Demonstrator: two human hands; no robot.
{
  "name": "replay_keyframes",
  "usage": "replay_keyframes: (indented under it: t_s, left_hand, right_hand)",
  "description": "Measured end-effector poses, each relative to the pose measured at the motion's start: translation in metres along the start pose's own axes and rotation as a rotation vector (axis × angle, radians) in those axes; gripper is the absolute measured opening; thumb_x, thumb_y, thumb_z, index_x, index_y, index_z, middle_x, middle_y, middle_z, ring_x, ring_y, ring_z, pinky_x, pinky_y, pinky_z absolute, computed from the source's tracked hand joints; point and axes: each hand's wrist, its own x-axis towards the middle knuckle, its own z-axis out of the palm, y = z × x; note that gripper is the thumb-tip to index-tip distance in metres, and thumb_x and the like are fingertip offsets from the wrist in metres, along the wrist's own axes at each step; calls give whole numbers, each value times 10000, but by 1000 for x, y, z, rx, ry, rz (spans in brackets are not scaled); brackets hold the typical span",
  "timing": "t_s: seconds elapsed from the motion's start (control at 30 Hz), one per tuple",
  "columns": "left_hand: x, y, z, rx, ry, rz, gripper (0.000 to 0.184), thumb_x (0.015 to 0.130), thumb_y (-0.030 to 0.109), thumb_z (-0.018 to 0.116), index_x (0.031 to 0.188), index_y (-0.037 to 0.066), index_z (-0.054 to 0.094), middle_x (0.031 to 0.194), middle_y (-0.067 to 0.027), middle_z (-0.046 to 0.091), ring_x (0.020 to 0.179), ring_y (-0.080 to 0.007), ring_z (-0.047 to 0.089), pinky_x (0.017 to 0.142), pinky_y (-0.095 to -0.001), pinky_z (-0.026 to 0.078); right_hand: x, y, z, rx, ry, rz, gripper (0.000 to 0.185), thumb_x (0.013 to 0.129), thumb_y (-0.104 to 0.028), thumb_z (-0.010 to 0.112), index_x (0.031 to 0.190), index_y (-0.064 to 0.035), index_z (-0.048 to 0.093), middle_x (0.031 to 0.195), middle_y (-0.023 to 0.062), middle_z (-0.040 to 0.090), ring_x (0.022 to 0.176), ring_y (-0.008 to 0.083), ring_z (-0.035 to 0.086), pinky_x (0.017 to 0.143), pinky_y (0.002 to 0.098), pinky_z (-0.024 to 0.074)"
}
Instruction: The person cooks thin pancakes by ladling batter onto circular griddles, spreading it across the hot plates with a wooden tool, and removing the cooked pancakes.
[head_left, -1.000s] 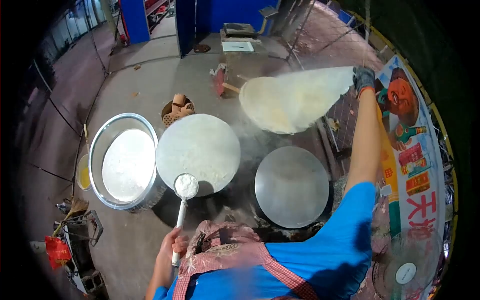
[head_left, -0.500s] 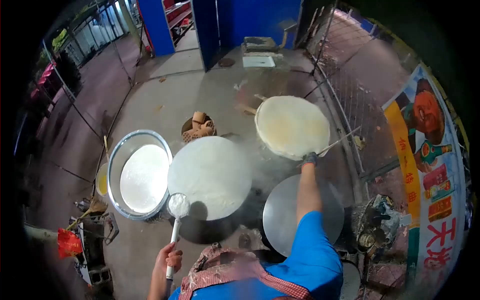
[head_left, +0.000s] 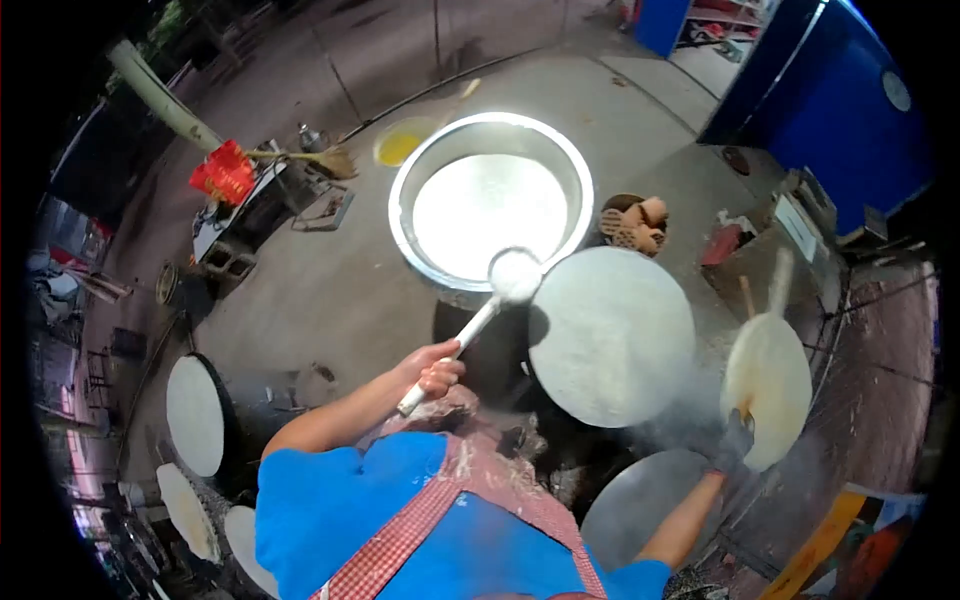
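My left hand (head_left: 435,370) is closed around the white handle of a ladle (head_left: 515,275). White batter fills its bowl, which is over the near rim of a large metal basin (head_left: 408,232). More white batter (head_left: 490,210) lies in the basin. To the right, a pale round flatbread (head_left: 615,340) covers a griddle. My right hand (head_left: 735,440), in a dark glove, is at the near edge of a stack of round flatbreads (head_left: 775,385); its fingers are blurred and their grip is unclear. Below that hand sits a bare grey griddle (head_left: 650,510), partly behind my forearm.
Clay-coloured perforated pieces (head_left: 635,225) sit in a round container beyond the griddle. A yellow liquid (head_left: 398,150) stands in a bowl behind the basin. More round pale flatbreads (head_left: 195,415) are at the lower left. Steam drifts near the griddles.
My view has swung left, bringing the basin to the middle. The ladle has shifted over the basin rim, still holding batter. My right hand remains at the flatbread stack's edge.
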Motion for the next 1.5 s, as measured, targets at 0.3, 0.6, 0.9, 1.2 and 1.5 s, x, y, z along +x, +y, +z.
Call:
replay_keyframes:
  t_s: [0.3,0.6,0.9,1.2,1.5]
  left_hand:
    - [-2,261,-2,801,416,304,323,825,90,438,1127,161,350,589,20,381,413,-40,336,288,-136,250]
    - [8,394,-46,1265,862,138,290,789,76,418,1060,42,323,493,-44,349,279,-105,319,229,-252,270]
    - [15,353,-3,576,836,-79,359,847,210,448,540,118,287,396,15,269,291,-85,268,230,-213,217]
    - [-96,220,243,776,324,247,168,825,143,495,919,139,355,522,65,271,364,-9,245,242,-124,193]
    - [-165,217,404,1234,-194,194,65,864,220,460,892,177,420,507,67,208,374,-7,184,259,-129,162]
  right_hand:
    - [-94,-294,284,-646,-314,-709,204,707,-253,507,791,-88,591,737,157,581,692,329,555,611,398,427]
    - [-161,-332,392,-880,-455,-390,316,733,-389,506,822,-100,594,755,144,594,706,304,574,635,397,443]
    - [-241,-265,420,-684,-394,-159,441,735,-493,504,843,-76,601,766,183,586,714,347,559,638,408,440]
    - [-270,-352,290,-207,236,-608,295,746,-288,607,866,-19,596,741,162,597,618,294,567,555,351,442]
    - [-212,-467,178,-297,838,-1075,222,725,-236,622,818,-36,604,652,142,547,567,275,529,522,354,409]
